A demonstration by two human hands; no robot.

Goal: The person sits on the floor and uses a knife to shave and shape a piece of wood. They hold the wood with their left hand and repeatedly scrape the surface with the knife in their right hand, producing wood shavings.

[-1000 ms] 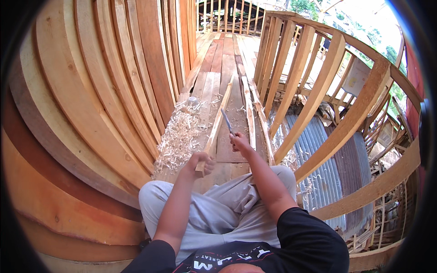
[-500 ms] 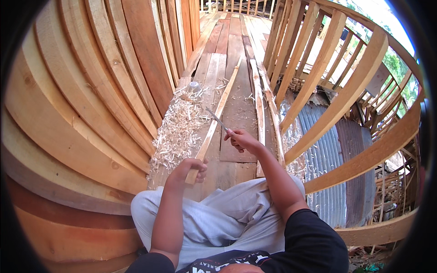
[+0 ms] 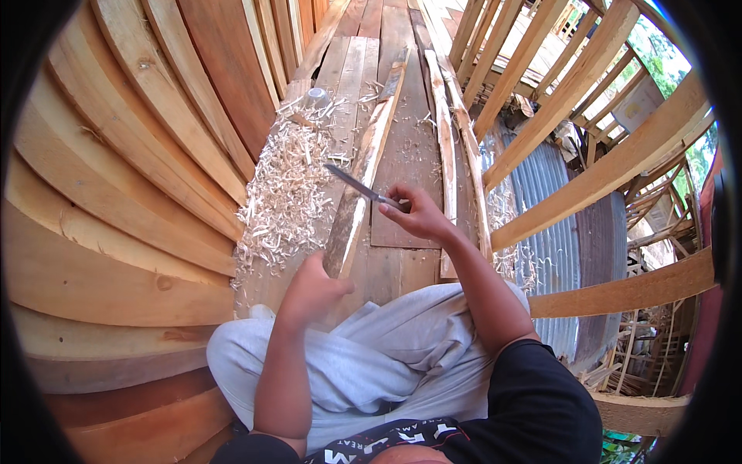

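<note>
My right hand (image 3: pixel 417 212) grips a knife (image 3: pixel 357 183), its blade pointing left across a long wooden strip (image 3: pixel 369 162). The strip lies lengthwise away from me, with dark, bark-like patches on its upper face and pale shaved wood along it. At its near end is my left hand (image 3: pixel 311 292), a little blurred. Its thumb and fingers are spread apart beside the strip's end, not wrapped round it. Curled wood shavings (image 3: pixel 286 197) are heaped to the left of the strip.
A small pale cup-like thing (image 3: pixel 316 97) stands at the far end of the shavings. Two more strips (image 3: pixel 444 131) lie on the plank floor (image 3: pixel 402 220) to the right. A board wall (image 3: pixel 147 193) rises at left; a slatted railing (image 3: pixel 556 116) runs at right above corrugated metal sheeting (image 3: pixel 533 255).
The strip has turned, showing a broader, darker face. My left hand has loosened from its near end. My right hand has moved slightly up and right with the knife. The view has shifted.
</note>
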